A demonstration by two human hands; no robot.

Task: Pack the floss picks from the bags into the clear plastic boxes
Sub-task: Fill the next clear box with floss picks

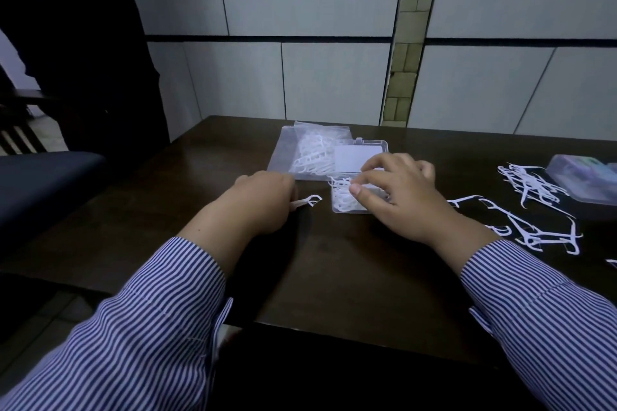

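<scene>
A small clear plastic box (345,207) lies open at the middle of the dark table, its lid (359,152) flipped back, with white floss picks inside. My right hand (397,192) rests over the box, fingers spread and pressing on the picks. My left hand (263,200) is curled to the box's left, holding a single white floss pick (309,201) whose head points right. Behind the box lies a clear bag (309,152) with several picks in it.
Loose floss picks (534,227) are scattered on the table at the right, with a heap (531,182) beside another clear box (587,180) at the far right. A dark blue chair seat (43,173) stands left of the table. A tiled wall rises behind.
</scene>
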